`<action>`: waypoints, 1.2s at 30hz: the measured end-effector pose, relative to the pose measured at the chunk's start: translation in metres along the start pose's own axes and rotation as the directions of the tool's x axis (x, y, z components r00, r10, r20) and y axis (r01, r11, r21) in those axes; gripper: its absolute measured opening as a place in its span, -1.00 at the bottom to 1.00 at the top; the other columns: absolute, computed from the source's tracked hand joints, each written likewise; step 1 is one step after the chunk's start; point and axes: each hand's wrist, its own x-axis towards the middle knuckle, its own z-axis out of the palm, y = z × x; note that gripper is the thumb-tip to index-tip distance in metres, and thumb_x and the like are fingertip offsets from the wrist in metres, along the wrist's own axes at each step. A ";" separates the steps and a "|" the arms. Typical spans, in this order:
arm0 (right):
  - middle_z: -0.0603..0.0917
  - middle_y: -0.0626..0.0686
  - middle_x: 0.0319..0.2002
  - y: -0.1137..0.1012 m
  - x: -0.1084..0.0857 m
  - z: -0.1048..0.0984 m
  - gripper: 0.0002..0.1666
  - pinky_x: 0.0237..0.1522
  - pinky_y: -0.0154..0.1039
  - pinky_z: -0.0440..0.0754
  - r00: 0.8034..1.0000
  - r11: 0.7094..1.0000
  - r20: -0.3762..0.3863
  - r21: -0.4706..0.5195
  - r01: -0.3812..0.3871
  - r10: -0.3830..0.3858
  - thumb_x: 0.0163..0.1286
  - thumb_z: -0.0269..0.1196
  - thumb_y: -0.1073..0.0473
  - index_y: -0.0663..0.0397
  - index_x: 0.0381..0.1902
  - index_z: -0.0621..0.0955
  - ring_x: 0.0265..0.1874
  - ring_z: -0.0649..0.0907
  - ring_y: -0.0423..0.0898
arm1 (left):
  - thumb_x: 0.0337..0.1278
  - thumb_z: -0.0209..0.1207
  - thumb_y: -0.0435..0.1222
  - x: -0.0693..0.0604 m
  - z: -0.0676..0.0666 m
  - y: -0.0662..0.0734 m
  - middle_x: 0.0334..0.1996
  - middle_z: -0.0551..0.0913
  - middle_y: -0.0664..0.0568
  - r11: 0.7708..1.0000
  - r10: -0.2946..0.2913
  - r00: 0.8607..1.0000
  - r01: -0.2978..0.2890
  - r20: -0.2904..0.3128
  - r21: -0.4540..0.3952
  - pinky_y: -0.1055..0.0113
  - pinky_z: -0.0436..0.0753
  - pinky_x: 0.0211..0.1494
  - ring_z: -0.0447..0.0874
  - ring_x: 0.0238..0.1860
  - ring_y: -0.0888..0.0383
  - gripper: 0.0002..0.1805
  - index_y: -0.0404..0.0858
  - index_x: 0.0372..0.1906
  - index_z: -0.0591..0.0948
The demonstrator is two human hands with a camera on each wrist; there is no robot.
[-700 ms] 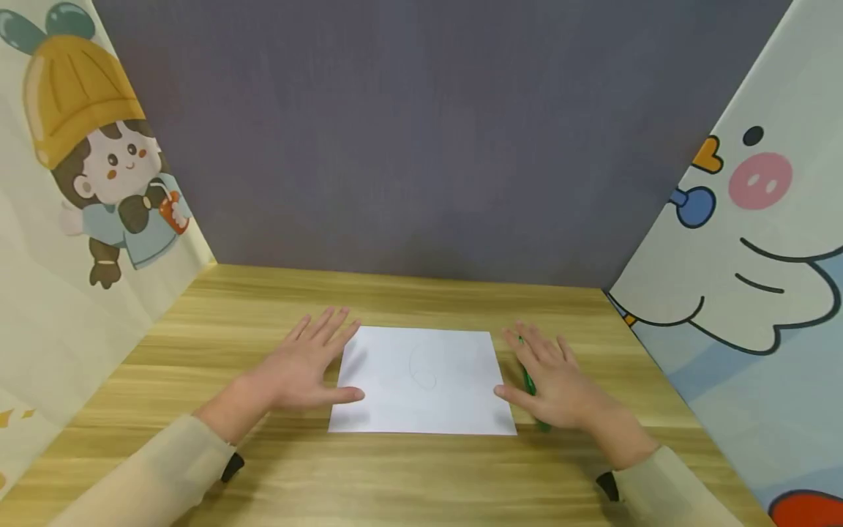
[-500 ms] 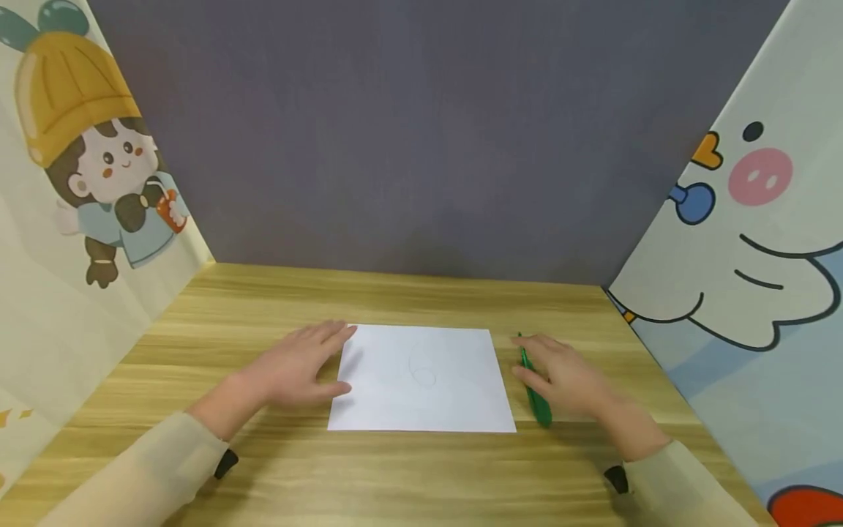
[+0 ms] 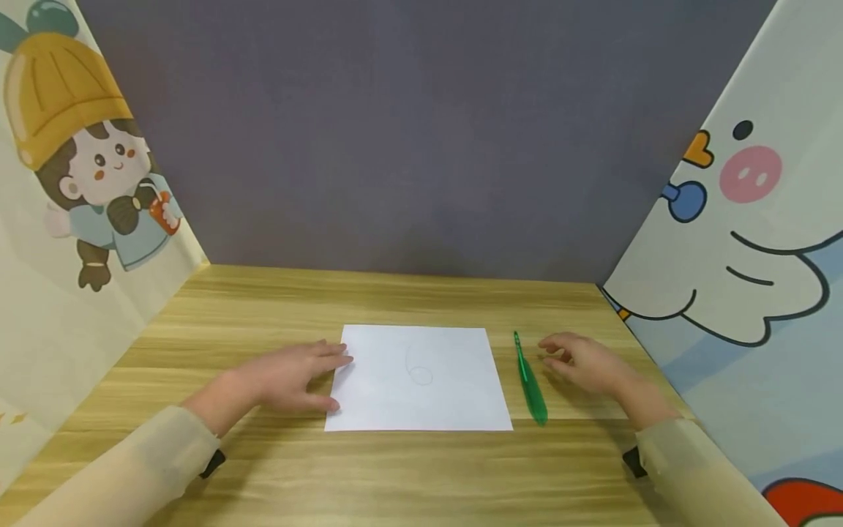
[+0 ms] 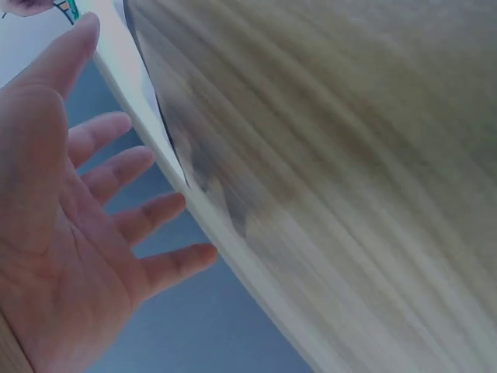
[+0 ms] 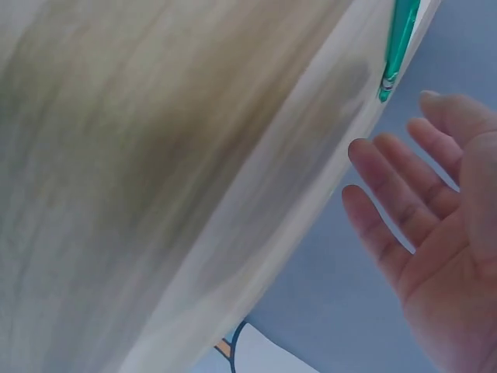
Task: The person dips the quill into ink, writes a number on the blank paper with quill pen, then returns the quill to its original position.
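Observation:
A white sheet of paper (image 3: pixel 388 402) with a faint curved line like a 6 lies on the wooden table (image 3: pixel 395 476). The left hand (image 3: pixel 283 380) is at the sheet's left edge, fingers spread over it; whether they touch is unclear. In the left wrist view that hand (image 4: pixel 70 225) has its palm visible and holds nothing. Right of the sheet lies a green feather-shaped pen (image 3: pixel 532 391), tip away from the person. Beside the pen, apart from it, the right hand (image 3: pixel 596 366) hovers with loosely bent fingers, and the right wrist view shows it (image 5: pixel 435 210) empty.
A dark grey panel (image 3: pixel 408 146) stands behind the table. Printed cartoon panels flank it, one with a yellow-hatted figure (image 3: pixel 99 161) at the left, one with a white pig-nosed figure (image 3: pixel 737 256) at the right. Bare tabletop surrounds the sheet.
The right hand has moved right, off the pen, leaving the pen fully visible on the table. The left hand has shifted slightly left and its fingers reach less far up the sheet.

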 end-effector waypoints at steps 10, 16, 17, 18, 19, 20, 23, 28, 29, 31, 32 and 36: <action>0.75 0.23 0.28 0.006 0.014 -0.002 -0.59 0.16 0.21 0.81 0.999 0.999 -0.010 -0.016 0.040 -0.040 0.61 0.36 0.16 0.14 0.33 0.68 0.13 0.79 0.23 | 0.43 0.37 0.16 -0.006 0.000 0.000 0.56 0.54 -0.20 1.000 0.011 1.000 -0.011 -0.007 -0.008 -0.27 0.52 0.58 0.50 0.57 -0.31 -0.25 -0.21 0.50 0.61; 0.72 0.23 0.33 0.004 0.029 0.001 -0.54 0.24 0.24 0.77 0.998 0.996 0.026 0.074 0.051 -0.053 0.59 0.37 0.22 0.08 0.38 0.66 0.23 0.76 0.29 | 0.36 0.45 0.12 -0.009 0.000 -0.001 0.54 0.58 -0.19 1.000 -0.008 1.000 0.008 -0.007 -0.017 -0.29 0.54 0.57 0.52 0.55 -0.32 -0.27 -0.20 0.46 0.66; 0.72 0.24 0.33 0.004 0.030 0.002 -0.53 0.23 0.24 0.78 0.998 0.994 0.028 0.092 0.053 -0.056 0.58 0.38 0.23 0.07 0.39 0.66 0.23 0.76 0.30 | 0.35 0.45 0.12 -0.009 0.000 -0.002 0.54 0.58 -0.19 1.000 -0.009 1.000 0.009 -0.010 -0.022 -0.29 0.53 0.57 0.52 0.55 -0.32 -0.27 -0.19 0.46 0.66; 0.72 0.24 0.33 0.004 0.032 0.002 -0.53 0.24 0.25 0.77 0.998 0.993 0.029 0.103 0.055 -0.058 0.58 0.37 0.24 0.07 0.40 0.66 0.23 0.76 0.30 | 0.35 0.45 0.12 -0.009 0.001 -0.002 0.54 0.58 -0.18 1.000 -0.010 1.000 0.010 -0.010 -0.027 -0.29 0.53 0.57 0.52 0.55 -0.32 -0.27 -0.19 0.46 0.66; 0.73 0.24 0.32 0.005 0.034 0.002 -0.52 0.24 0.25 0.77 0.998 0.992 0.027 0.110 0.058 -0.062 0.58 0.37 0.25 0.05 0.40 0.66 0.22 0.76 0.29 | 0.35 0.45 0.13 -0.008 0.001 -0.002 0.54 0.58 -0.18 1.000 -0.010 1.000 0.010 -0.012 -0.029 -0.30 0.52 0.57 0.52 0.55 -0.32 -0.27 -0.18 0.46 0.66; 0.74 0.23 0.30 0.005 0.036 0.003 -0.52 0.24 0.25 0.77 0.998 0.992 0.027 0.112 0.062 -0.065 0.58 0.37 0.26 0.04 0.40 0.66 0.22 0.77 0.28 | 0.34 0.45 0.14 -0.008 0.002 -0.002 0.54 0.58 -0.17 1.000 -0.010 1.000 0.009 -0.012 -0.028 -0.30 0.52 0.57 0.51 0.55 -0.32 -0.26 -0.18 0.46 0.66; 0.78 0.18 0.21 0.008 0.041 0.005 -0.55 0.24 0.25 0.77 0.996 0.989 0.025 0.128 0.077 -0.081 0.59 0.36 0.27 0.02 0.37 0.68 0.19 0.78 0.24 | 0.34 0.45 0.15 -0.007 0.004 -0.002 0.54 0.58 -0.17 0.999 -0.008 1.000 0.007 -0.011 -0.032 -0.31 0.51 0.58 0.50 0.56 -0.33 -0.25 -0.17 0.46 0.66; 0.82 0.09 0.11 0.013 0.048 0.009 -0.61 0.23 0.18 0.78 0.994 0.982 0.035 0.168 0.091 -0.099 0.58 0.36 0.27 0.01 0.31 0.75 0.14 0.78 0.14 | 0.33 0.45 0.16 -0.005 0.008 -0.001 0.55 0.58 -0.16 0.999 -0.004 1.000 0.003 -0.014 -0.040 -0.33 0.50 0.58 0.49 0.57 -0.34 -0.25 -0.16 0.47 0.66; 0.81 0.08 0.11 0.013 0.049 0.009 -0.62 0.22 0.14 0.78 0.994 0.982 0.040 0.166 0.095 -0.103 0.58 0.37 0.27 0.00 0.30 0.76 0.14 0.77 0.11 | 0.33 0.45 0.16 -0.004 0.009 0.000 0.55 0.57 -0.16 0.999 -0.002 1.000 0.002 -0.015 -0.040 -0.33 0.50 0.58 0.50 0.57 -0.34 -0.25 -0.16 0.47 0.66; 0.80 0.06 0.12 0.015 0.050 0.011 -0.64 0.20 0.06 0.77 0.993 0.983 0.046 0.153 0.102 -0.110 0.58 0.37 0.27 -0.03 0.27 0.79 0.12 0.76 0.05 | 0.34 0.44 0.16 -0.003 0.009 0.001 0.55 0.57 -0.15 0.999 0.002 1.000 -0.002 -0.015 -0.037 -0.33 0.50 0.58 0.50 0.57 -0.34 -0.25 -0.16 0.47 0.66; 0.80 0.05 0.12 0.016 0.050 0.011 -0.65 0.19 0.02 0.76 0.992 0.984 0.046 0.140 0.110 -0.117 0.58 0.37 0.26 -0.05 0.25 0.80 0.11 0.75 0.02 | 0.34 0.44 0.16 -0.003 0.009 0.001 0.55 0.57 -0.15 0.999 0.004 1.000 -0.005 -0.016 -0.035 -0.33 0.50 0.58 0.50 0.57 -0.34 -0.25 -0.16 0.47 0.66; 0.77 -0.04 0.06 0.018 0.049 0.012 -0.67 0.13 -0.08 0.72 0.989 0.987 0.037 0.076 0.141 -0.144 0.58 0.38 0.21 -0.14 0.21 0.83 0.02 0.69 -0.13 | 0.34 0.44 0.15 -0.002 0.008 0.002 0.55 0.57 -0.16 1.000 0.007 1.000 -0.008 -0.015 -0.030 -0.33 0.50 0.58 0.50 0.56 -0.34 -0.26 -0.16 0.47 0.66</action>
